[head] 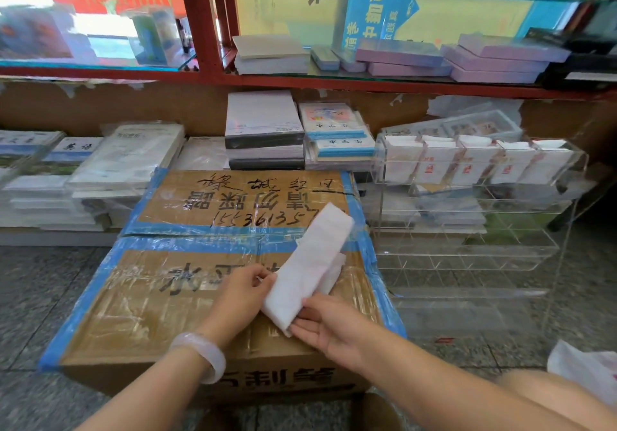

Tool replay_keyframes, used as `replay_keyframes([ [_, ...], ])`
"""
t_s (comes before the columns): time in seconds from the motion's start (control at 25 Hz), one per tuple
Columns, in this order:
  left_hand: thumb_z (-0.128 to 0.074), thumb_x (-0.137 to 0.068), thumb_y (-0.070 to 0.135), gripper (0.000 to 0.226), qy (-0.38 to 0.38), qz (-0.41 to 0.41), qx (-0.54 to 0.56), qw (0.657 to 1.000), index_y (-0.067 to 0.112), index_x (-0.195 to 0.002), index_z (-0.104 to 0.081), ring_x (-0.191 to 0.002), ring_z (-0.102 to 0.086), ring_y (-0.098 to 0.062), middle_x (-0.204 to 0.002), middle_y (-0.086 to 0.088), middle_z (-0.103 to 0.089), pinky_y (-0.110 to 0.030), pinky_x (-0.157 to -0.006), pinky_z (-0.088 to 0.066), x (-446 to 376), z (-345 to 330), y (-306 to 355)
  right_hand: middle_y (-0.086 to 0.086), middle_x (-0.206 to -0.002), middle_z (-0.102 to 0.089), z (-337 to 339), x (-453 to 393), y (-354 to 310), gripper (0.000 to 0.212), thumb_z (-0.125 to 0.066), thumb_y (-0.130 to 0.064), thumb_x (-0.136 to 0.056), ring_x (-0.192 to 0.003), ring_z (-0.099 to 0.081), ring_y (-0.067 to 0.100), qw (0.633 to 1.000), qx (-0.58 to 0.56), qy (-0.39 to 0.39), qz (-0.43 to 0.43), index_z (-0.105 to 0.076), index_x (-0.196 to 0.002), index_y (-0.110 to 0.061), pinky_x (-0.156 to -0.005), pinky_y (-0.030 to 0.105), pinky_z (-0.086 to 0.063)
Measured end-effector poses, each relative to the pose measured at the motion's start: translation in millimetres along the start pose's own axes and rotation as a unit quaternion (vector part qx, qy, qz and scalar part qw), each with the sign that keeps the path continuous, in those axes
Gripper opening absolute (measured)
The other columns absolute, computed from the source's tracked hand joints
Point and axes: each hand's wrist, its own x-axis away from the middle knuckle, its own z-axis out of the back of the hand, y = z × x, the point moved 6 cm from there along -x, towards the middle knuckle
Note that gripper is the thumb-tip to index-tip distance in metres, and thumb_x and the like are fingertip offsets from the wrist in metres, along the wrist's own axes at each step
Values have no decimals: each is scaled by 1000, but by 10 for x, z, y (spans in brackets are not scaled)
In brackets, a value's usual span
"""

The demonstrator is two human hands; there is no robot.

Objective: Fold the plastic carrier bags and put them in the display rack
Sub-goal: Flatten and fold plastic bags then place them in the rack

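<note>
A white plastic carrier bag (309, 263), folded into a long narrow strip, is held up over a taped cardboard box (140, 300). My left hand (238, 293) pinches the strip's left edge near its lower end. My right hand (325, 325) holds the bottom end, thumb on top and fingers underneath. The strip's far end points up and to the right. A clear acrylic display rack (467, 247) stands on the floor to the right of the box. Its top tier holds several folded white bags (467, 160); the lower tiers look bare.
Stacks of paper and notebooks (265, 130) line the low ledge behind the box. A red-framed glass shelf (400, 81) runs overhead. A loose white plastic bag (587, 369) lies on the floor at the far right, near my knee.
</note>
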Motion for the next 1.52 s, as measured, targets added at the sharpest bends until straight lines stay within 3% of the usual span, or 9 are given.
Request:
replay_keyframes([
  [0.12,-48,-96,30,17,9,-47,-92,995,33,-81,-55,-81,-55,-15,-75,14,-57,-34,-81,-41,-2,23,62,7,-83,-63,254,43,-179,12,-44,-15,-98,-71,-61,17,969,211,110,62,-54,-100,-10,-61,24,-53],
  [0.32,-41,-99,28,27,-32,-87,-103,990,39,-75,-46,-71,-48,0,-69,15,-54,-33,-82,-33,21,25,130,-3,-103,-52,510,263,-1005,17,-49,-17,-95,-89,-51,14,800,335,312,388,-46,-111,-18,-69,23,-42],
  [0.44,-39,-100,27,25,-59,-108,-99,988,35,-78,-48,-75,-49,-2,-74,11,-57,-34,-80,-32,28,13,81,3,-127,-45,637,18,-1152,56,-55,-32,-93,-111,-48,18,873,257,277,308,-31,-141,-17,-94,34,-43],
  [0.56,-37,-100,28,24,-66,-118,-119,984,36,-80,-47,-82,-47,-1,-82,12,-57,-33,-84,-29,52,2,23,4,-121,-50,630,-162,-1088,40,-55,-20,-95,-93,-52,14,927,252,201,194,-43,-133,-17,-81,29,-48],
  [0.84,-34,-100,34,26,-63,-128,-173,975,40,-78,-46,-87,-42,-8,-85,14,-56,-27,-77,-15,-7,-83,-9,-7,-88,-55,431,316,-1440,20,-51,-8,-92,-77,-50,10,802,411,143,409,-60,-90,-26,-67,25,-43],
  [1.16,-40,-97,39,12,-24,-150,-204,967,35,-94,-51,-88,-36,-12,-80,16,-46,-26,-80,-15,12,-112,-9,3,-123,-50,953,-33,-1120,44,-57,-15,-90,-113,-51,22,642,683,230,261,-48,-133,-17,-87,29,-44],
  [1.24,-41,-97,40,15,-15,-156,-210,965,31,-98,-54,-87,-36,-12,-80,13,-48,-26,-79,-15,24,-115,4,11,-129,-53,633,172,-1099,46,-59,-13,-87,-118,-50,29,525,686,267,428,-50,-131,-13,-98,43,-44],
  [1.36,-39,-97,41,20,1,-175,-221,960,29,-99,-55,-87,-38,-12,-80,12,-53,-28,-76,-14,33,-107,6,7,-142,-47,34,158,-542,43,-38,-35,-95,-132,-37,28,355,777,111,508,-42,-137,-25,-107,50,-21],
  [1.52,-28,-81,42,33,4,-181,-233,955,27,-94,-54,-85,-35,-13,-77,12,-52,-28,-73,-14,60,-103,-2,-6,-157,7,75,-149,-85,67,11,-60,-86,-146,6,24,413,850,-24,327,3,-149,-37,-108,53,23],
])
